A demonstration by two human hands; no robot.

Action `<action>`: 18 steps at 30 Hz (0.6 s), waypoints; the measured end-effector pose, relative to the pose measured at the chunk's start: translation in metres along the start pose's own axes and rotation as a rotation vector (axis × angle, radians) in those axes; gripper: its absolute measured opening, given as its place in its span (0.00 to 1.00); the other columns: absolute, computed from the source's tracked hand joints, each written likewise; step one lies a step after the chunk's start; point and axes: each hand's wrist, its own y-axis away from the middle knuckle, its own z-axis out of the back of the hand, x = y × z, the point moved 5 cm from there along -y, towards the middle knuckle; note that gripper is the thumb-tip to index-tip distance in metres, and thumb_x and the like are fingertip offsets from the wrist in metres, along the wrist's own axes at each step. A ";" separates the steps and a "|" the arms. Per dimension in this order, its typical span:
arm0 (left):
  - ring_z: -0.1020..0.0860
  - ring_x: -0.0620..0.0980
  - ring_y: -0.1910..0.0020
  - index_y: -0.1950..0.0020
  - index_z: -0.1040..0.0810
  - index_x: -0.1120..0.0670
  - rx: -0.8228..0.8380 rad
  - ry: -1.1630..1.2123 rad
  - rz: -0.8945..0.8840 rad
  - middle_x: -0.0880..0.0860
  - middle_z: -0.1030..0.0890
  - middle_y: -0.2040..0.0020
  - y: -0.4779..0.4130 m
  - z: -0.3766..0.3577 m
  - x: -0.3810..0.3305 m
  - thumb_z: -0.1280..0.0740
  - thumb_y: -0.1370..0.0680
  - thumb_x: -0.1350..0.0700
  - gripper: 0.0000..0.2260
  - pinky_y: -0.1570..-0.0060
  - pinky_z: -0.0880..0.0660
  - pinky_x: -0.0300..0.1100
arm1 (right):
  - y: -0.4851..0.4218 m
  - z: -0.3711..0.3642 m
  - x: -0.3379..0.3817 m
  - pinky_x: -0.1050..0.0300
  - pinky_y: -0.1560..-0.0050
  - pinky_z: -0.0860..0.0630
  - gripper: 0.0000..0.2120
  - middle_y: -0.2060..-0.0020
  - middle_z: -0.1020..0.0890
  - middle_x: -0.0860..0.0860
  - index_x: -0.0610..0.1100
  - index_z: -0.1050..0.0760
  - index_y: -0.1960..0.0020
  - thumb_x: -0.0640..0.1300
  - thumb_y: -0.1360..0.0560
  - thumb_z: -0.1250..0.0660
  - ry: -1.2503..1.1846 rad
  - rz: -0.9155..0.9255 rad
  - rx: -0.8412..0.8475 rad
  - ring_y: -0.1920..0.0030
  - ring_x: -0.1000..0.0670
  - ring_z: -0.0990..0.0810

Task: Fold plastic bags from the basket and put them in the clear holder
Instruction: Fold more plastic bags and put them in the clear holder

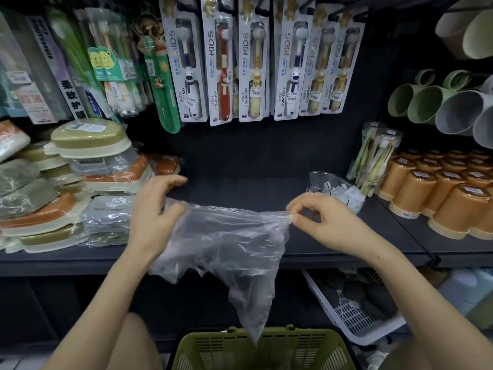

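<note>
Head view: the right hand (pixel 328 222) pinches the top edge of the plastic bag (pixel 226 244) between thumb and forefinger at centre right of the frame, the other fingers loosely curled. The left hand (pixel 154 209), at centre left, grips the opposite end with its thumb laid over the film, though how the fingers underneath close is hidden. Stretched between them, the bag sags in wrinkles and tapers to a point that hangs just over the green basket (pixel 266 351) at the bottom edge. It looks nearly weightless, limp and slick, likely to cling, balloon or slide out of a loose hold, so corners and the straight edge are probably the best places to take it, flattened against something hard. A bare stretch of dark shelf (pixel 253 182) lies behind the hands for that, its front lip crossing under the bag. Room narrows sideways: stacked soap dishes (pixel 88 145) crowd the left, and the clear holder (pixel 325 182), with pale folded pieces inside, stands just beyond the right hand beside orange cups (pixel 440 193). Hanging toothbrush packs (pixel 240 62) limit height.
</note>
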 end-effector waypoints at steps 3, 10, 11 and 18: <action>0.26 0.40 0.46 0.45 0.19 0.52 0.224 -0.060 -0.229 0.42 0.22 0.48 -0.002 -0.031 -0.052 0.40 0.27 0.44 0.19 0.43 0.32 0.36 | -0.012 0.000 0.028 0.60 0.42 0.32 0.07 0.52 0.20 0.59 0.52 0.24 0.60 0.45 0.24 0.33 0.073 0.093 0.018 0.46 0.55 0.25; 0.26 0.40 0.64 0.60 0.20 0.52 0.276 0.357 0.056 0.42 0.22 0.66 -0.007 -0.076 -0.046 0.32 0.27 0.53 0.05 0.59 0.31 0.34 | -0.012 0.006 0.036 0.62 0.50 0.30 0.04 0.56 0.19 0.58 0.52 0.24 0.49 0.46 0.23 0.34 -0.119 0.101 -0.175 0.51 0.56 0.24; 0.27 0.42 0.64 0.61 0.20 0.53 0.215 0.447 0.121 0.43 0.22 0.66 -0.009 -0.073 -0.038 0.33 0.28 0.53 0.05 0.59 0.31 0.36 | -0.005 0.003 0.029 0.62 0.50 0.29 0.06 0.56 0.19 0.58 0.54 0.25 0.47 0.47 0.23 0.33 -0.194 0.081 -0.202 0.51 0.57 0.23; 0.26 0.56 0.59 0.63 0.23 0.55 -0.031 0.884 0.497 0.57 0.25 0.61 -0.011 -0.062 0.007 0.37 0.22 0.65 0.11 0.52 0.29 0.50 | 0.037 -0.041 -0.011 0.70 0.41 0.34 0.24 0.45 0.22 0.63 0.63 0.30 0.38 0.65 0.33 0.33 -0.330 0.046 -0.165 0.39 0.59 0.26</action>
